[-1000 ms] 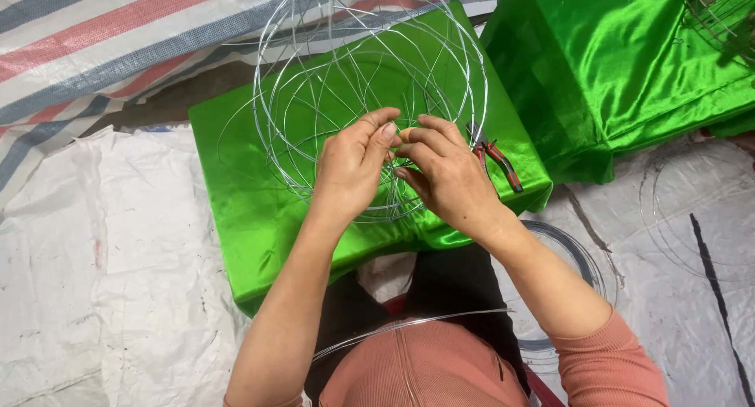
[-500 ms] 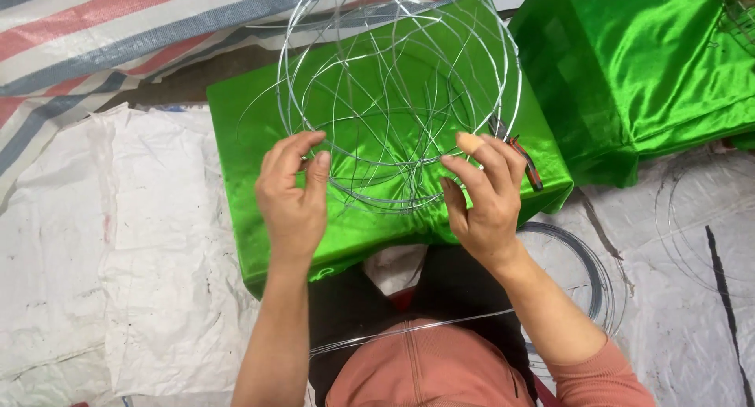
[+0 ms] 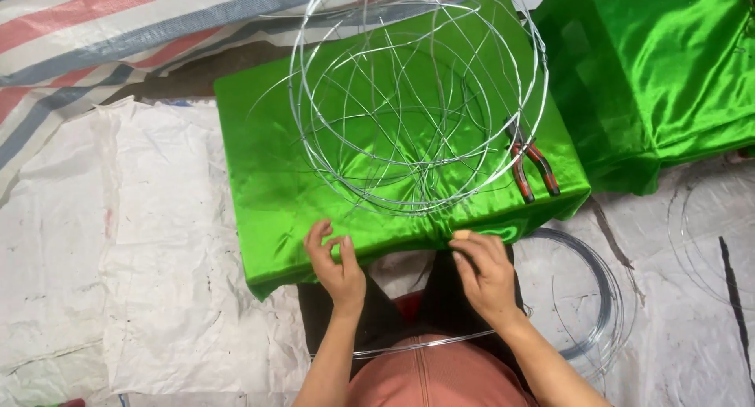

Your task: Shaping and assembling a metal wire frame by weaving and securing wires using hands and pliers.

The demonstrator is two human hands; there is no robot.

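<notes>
A round frame of thin silver wire (image 3: 417, 100) rests on a stack of shiny green satin cloth (image 3: 267, 163) laid on the floor. My left hand (image 3: 336, 264) sits at the cloth's near edge with fingers apart and nothing in it. At the same edge, further right, my right hand (image 3: 484, 269) touches the cloth fold with loosely curled fingers. Both hands are below the wire frame and apart from it. Red-handled pliers (image 3: 531, 165) lie on the cloth at the frame's right side.
A second pile of green satin (image 3: 668, 69) lies at the upper right. A coil of wire (image 3: 598, 297) lies on the white sacking (image 3: 118, 257) by my right arm. A striped tarp (image 3: 94, 29) covers the far left. One wire loop (image 3: 409, 346) crosses my lap.
My hands have let go of the wire frame and dropped back to the cloth's near edge. The frame now rests on the green cloth by itself.
</notes>
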